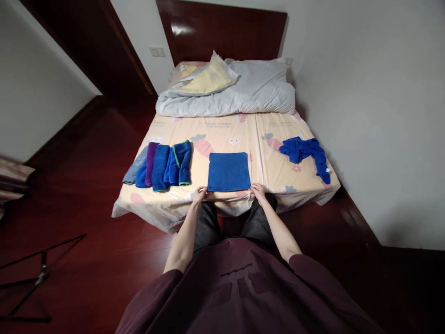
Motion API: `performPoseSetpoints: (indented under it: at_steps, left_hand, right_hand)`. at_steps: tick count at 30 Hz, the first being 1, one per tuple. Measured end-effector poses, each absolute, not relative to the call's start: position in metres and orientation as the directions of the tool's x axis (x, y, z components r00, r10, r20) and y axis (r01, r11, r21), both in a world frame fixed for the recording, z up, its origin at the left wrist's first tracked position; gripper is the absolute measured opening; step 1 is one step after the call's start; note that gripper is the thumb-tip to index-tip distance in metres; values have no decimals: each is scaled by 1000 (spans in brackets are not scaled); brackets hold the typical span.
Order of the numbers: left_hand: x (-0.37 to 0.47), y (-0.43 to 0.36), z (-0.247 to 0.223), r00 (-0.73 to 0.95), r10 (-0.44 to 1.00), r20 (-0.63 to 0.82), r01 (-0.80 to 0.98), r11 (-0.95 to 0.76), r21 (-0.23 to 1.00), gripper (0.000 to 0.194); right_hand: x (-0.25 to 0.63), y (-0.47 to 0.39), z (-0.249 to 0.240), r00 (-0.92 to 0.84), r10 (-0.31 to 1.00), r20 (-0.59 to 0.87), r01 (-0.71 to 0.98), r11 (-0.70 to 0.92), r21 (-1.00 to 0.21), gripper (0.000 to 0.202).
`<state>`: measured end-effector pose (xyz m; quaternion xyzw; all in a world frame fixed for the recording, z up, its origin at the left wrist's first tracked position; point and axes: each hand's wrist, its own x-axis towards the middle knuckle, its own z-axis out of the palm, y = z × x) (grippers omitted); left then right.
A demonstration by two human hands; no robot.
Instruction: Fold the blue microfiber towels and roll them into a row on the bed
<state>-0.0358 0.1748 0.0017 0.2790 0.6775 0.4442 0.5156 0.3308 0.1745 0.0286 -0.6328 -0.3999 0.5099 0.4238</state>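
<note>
The left hand's (199,195) thumb and fingers are together, clamped on the near left corner of a flat, square, dark-blue cloth (229,172). The right hand's (257,191) are closed on its near right corner. The cloth lies on a cream bed cover printed with carrots and rabbit faces (222,127), its near edge close to the bed's front edge, where the cover drops away between two dark-trousered legs (208,225).

To the left, a narrow strip of cover shows between the square cloth and a side-by-side row of folded blue, purple and grey towels (160,167), one with green edging. To the right, a wider strip runs to a crumpled bright-blue cloth (306,150) near the bed's right edge. Beyond the square cloth, printed cover reaches to a bunched pale-grey quilt (259,86) below a dark-red wooden headboard (225,30).

Dark lettering on the cover, pale marks on the grey towel and the small white tags on the square cloth and crumpled cloth are too small to read.

The quilt hides the cover's far end. A black metal stand (43,269) on the reddish floor (100,260) is cut off at the left, as is a striped fabric (14,178). The lower right is too dark to make out.
</note>
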Motion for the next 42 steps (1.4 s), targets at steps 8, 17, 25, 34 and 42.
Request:
performPoseSetpoints:
  at_steps: [8,17,25,34,42]
  left_hand:
    - [-38,177,9,-261,873,-413,-94,403,911,37]
    - [-34,174,5,-252,915,-315,25,332,943,40]
    - [-31,185,1,-323,925,-198,97,241,966,19]
    - [-30,196,-7,-291,930,-223,-15,229,973,24]
    - [-33,197,-19,-263,950,-171,140,212,967,31]
  right_hand:
    - [332,174,30,105,973,-204,128,-217,-968,29]
    - [330,180,30,186,982,-28,391,-100,-915,13]
    - [321,190,23,153,988,5,303,-42,-952,11]
    - [315,203,9,244,966,-80,268,-147,-952,14]
    - [315,205,-4,236,970,-51,291,-121,-949,27]
